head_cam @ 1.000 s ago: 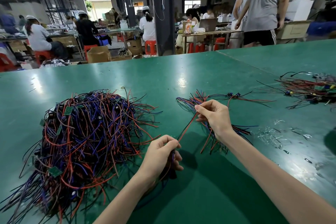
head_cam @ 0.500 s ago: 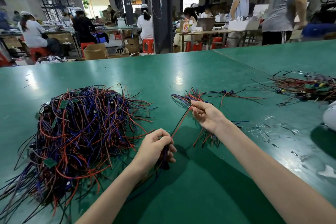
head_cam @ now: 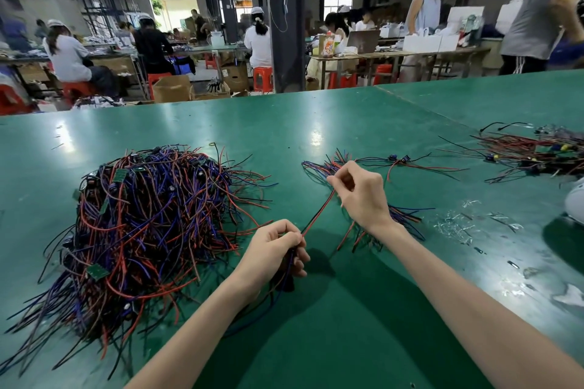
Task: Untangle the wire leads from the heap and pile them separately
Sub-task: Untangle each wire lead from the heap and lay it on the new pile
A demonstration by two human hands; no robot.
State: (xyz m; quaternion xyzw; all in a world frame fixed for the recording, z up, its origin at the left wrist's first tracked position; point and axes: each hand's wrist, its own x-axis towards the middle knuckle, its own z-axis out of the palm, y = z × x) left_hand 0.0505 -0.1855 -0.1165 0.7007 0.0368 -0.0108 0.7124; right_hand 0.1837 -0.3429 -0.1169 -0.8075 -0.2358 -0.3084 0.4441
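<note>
Toward the bench's [head_cam: 316, 341] near edge, between the tangled heap [head_cam: 148, 224] and the small sorted pile [head_cam: 316, 166], a red-and-black wire lead [head_cam: 317, 218] stretches taut. The left hand [head_cam: 271, 257] has its fingers curled round the lower end, and the right hand [head_cam: 363, 196] pinches the upper. It looks freed, so laying it on the pile probably comes next.

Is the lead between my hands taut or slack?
Taut: the lead runs straight from the left hand to the right hand.
</note>
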